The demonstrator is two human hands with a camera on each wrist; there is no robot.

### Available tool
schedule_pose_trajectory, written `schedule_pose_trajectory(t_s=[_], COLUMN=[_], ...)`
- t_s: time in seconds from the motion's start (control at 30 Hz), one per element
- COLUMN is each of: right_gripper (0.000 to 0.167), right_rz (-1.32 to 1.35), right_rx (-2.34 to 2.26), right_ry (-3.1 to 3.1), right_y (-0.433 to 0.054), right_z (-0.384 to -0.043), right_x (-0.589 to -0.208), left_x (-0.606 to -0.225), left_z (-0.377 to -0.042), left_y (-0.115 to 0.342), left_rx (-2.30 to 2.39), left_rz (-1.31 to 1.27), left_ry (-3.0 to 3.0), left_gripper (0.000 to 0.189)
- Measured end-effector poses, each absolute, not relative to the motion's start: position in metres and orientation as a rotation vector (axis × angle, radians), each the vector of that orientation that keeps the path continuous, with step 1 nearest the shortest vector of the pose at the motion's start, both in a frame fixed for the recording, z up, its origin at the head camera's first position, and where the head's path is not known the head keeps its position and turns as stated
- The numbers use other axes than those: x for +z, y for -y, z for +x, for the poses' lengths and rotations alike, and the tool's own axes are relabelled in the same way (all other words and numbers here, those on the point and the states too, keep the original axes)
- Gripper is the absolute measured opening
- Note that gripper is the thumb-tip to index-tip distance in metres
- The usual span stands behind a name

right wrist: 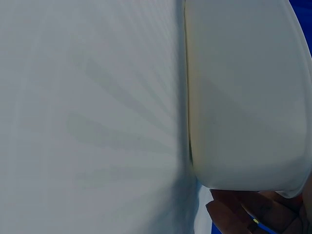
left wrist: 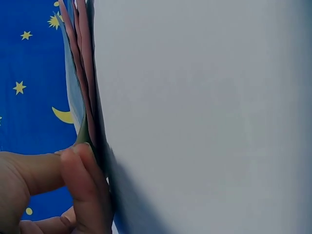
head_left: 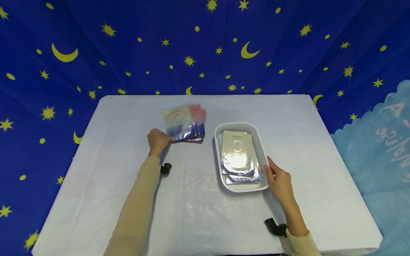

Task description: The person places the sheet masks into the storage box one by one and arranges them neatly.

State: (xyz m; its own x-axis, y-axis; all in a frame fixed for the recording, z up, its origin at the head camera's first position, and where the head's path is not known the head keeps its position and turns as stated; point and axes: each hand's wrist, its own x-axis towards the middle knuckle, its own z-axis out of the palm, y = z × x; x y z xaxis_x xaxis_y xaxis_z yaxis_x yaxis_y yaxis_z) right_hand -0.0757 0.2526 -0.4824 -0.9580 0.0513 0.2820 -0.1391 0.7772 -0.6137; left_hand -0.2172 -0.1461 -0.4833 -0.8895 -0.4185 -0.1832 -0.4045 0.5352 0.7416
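Left hand [head_left: 158, 142]: at the near left corner of a packet pile [head_left: 180, 123], thumb and fingertip brought together on the corner of a packet, as the left wrist view shows; the other fingers curled. Packet pile: flat packets on the table, left of centre and toward the far edge, overlapping in a loose fan; uppermost packet cream passing to shiny blue, with small dark lettering and a thin ring; pink parts exposed at the right; edges slightly spread when seen from the side. Tray [head_left: 245, 190]: one, white, rounded corners, raised walls, standing right of the packet pile and apart from it. Tray packets [head_left: 237, 156]: stacked flat inside, the top one cream and silver with lettering and a ring, others showing beneath at the near end and sides; exact count hidden. Right hand [head_left: 280, 183]: at the tray's right side toward the near corner, thumb and fingers holding the rim. Table [head_left: 198, 217]: covered in white. Wrist fittings [head_left: 166, 169]: black, one at each wrist. Sleeves [head_left: 132, 209]: beige. Backdrop [head_left: 205, 49]: deep blue, yellow stars, moons and dots. Side cloth [head_left: 381, 142]: light blue, scalloped edge, white lettering, at the right.
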Motion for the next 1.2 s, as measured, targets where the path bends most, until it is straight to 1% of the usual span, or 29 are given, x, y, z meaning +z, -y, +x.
schedule_pose_trajectory(t_s=[0.23,0.4,0.53,0.7,0.83,0.9,1.0,1.07,1.2], right_gripper=[0.037,0.037,0.037,0.037,0.037,0.037,0.037,0.037,0.037], right_rz=[0.056,0.047,0.041,0.032,0.033,0.032,0.025,0.023,0.025], right_rx=[0.962,0.965,0.963,0.96,0.959,0.96,0.958,0.955,0.95], right_ry=[2.695,2.697,2.701,2.71,2.71,2.709,2.711,2.711,2.71], right_y=[-0.252,-0.251,-0.251,-0.252,-0.252,-0.252,-0.252,-0.252,-0.252], right_z=[-0.075,-0.075,-0.075,-0.075,-0.075,-0.075,-0.075,-0.075,-0.075], right_x=[-0.482,-0.481,-0.481,-0.48,-0.48,-0.481,-0.481,-0.481,-0.481], left_x=[-0.485,-0.485,-0.484,-0.482,-0.482,-0.482,-0.482,-0.482,-0.479], left_z=[-0.215,-0.21,-0.206,-0.202,-0.201,-0.2,-0.199,-0.199,-0.197], left_y=[0.151,0.152,0.153,0.154,0.153,0.152,0.15,0.149,0.147], left_rx=[-1.575,-1.86,-1.985,-2.084,-2.132,-2.149,-2.16,-2.175,-2.202], left_rz=[0.779,0.853,0.906,0.928,0.93,0.924,0.884,0.853,0.81], left_ry=[2.629,2.434,2.3,2.165,2.076,2.038,1.98,1.942,1.888], left_gripper=[0.023,0.025,0.024,0.018,0.017,0.011,0.006,0.01,0.009])
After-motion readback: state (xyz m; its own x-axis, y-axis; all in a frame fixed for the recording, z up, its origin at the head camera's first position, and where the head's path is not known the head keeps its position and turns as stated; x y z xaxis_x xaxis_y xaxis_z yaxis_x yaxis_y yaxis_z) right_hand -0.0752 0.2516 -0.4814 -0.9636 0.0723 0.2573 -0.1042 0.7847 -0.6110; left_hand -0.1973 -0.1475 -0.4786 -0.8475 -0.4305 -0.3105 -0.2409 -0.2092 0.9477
